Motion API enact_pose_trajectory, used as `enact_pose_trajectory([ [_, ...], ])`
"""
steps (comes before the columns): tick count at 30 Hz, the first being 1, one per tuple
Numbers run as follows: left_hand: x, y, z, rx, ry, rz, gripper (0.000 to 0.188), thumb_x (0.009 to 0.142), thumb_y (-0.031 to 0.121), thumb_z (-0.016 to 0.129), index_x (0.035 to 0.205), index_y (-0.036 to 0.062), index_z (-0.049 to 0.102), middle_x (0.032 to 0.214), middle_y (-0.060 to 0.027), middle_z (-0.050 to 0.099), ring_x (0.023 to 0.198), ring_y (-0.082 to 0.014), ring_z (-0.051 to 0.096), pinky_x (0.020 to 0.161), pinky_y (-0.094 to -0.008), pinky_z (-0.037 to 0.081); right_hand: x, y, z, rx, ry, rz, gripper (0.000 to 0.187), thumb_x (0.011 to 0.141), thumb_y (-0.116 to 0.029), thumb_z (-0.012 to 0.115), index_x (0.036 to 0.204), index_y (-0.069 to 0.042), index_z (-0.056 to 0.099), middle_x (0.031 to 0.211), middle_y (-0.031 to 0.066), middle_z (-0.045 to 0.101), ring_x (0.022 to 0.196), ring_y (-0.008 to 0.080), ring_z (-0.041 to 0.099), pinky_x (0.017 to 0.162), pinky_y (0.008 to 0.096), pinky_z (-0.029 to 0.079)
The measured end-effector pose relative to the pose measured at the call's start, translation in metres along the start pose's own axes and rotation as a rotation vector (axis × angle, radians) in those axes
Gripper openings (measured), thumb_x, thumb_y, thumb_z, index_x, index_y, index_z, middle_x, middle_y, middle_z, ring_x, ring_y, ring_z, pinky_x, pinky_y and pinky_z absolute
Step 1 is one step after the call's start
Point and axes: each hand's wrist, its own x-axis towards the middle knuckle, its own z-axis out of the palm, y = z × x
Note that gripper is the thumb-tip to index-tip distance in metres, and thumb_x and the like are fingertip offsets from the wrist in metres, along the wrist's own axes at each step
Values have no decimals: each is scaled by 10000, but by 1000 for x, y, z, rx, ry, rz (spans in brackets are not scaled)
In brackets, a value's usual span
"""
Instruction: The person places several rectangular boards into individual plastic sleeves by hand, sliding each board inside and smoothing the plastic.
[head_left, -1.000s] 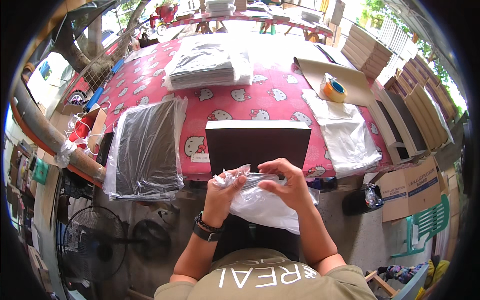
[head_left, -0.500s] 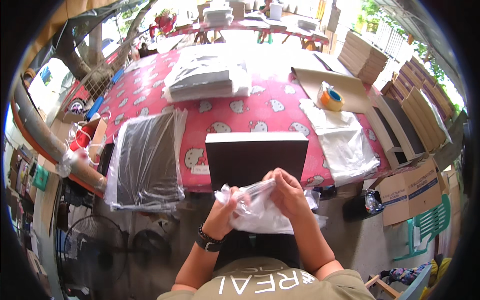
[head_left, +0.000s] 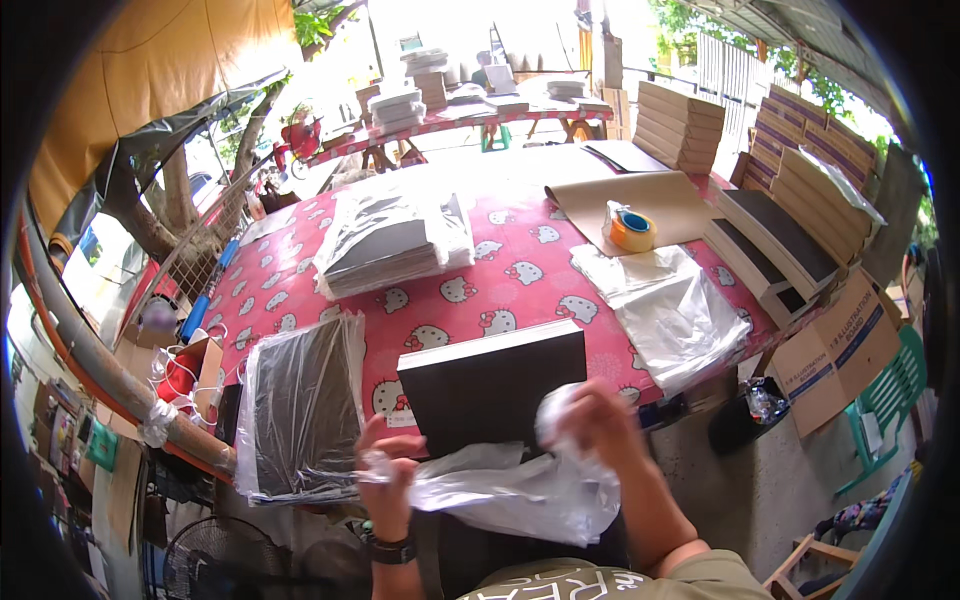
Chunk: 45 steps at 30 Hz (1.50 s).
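Plastic (head_left: pixel 525 497) between left hand (head_left: pixel 388 482) and higher right hand (head_left: pixel 603 428)

Head cam: you're wearing it up top, the L unit of a side-by-side fisheye pair. It's looking down & fwd from above your shirt (head_left: pixel 570 582), w/ your L hand (head_left: pixel 388 480) and R hand (head_left: pixel 605 430) showing close, low in frame. The pink-covered table (head_left: pixel 525 295) is filling the mid-frame, its near edge running up toward the R. The far table (head_left: pixel 545 115) is sitting well off, nr the top. The lens is bending straight edges approx. toward a dark rim.
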Motion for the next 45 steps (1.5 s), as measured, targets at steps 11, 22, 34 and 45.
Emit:
enact_pose_trajectory([
  [11, -27, 19, 21, -455, -317, -575, 255, 802, 261, 545, 858, 12, 532, 729, -60, 548, 588, -100, 508, 538, -214, 399, -1, -15, 18, -82, -892, 447, 224, 726, -138, 667, 859, -14, 536, 687, 28, 577, 619, 90, 529, 567, 227, 421],
  [22, -35, -42, -2, -1152, -277, -706, 581, 808, 514, 428, 1108, 18, 462, 1013, -136, 547, 899, -246, 543, 782, -405, 442, -38, 37, -20, 770, -410, 156, 217, 644, -27, 659, 853, 13, 615, 884, 133, 593, 778, 212, 572, 706, 338, 435],
  [34, -16, -6, -20, -770, 203, -398, 582, 801, 536, 400, 1086, 33, 462, 1074, -135, 519, 981, -286, 496, 846, -480, 386, -45, 39, -30, 184, -862, 394, 489, 712, -246, 686, 1089, 3, 501, 768, 76, 588, 641, 161, 542, 549, 274, 435],
  [45, -16, -32, -38, -1270, -834, -153, 518, 689, 492, 586, 895, 16, 588, 818, -83, 600, 701, -202, 555, 659, -365, 456, -43, 2, -49, 876, -164, 241, 306, 730, -303, 623, 841, -25, 559, 781, 60, 565, 749, 167, 549, 664, 319, 445],
])
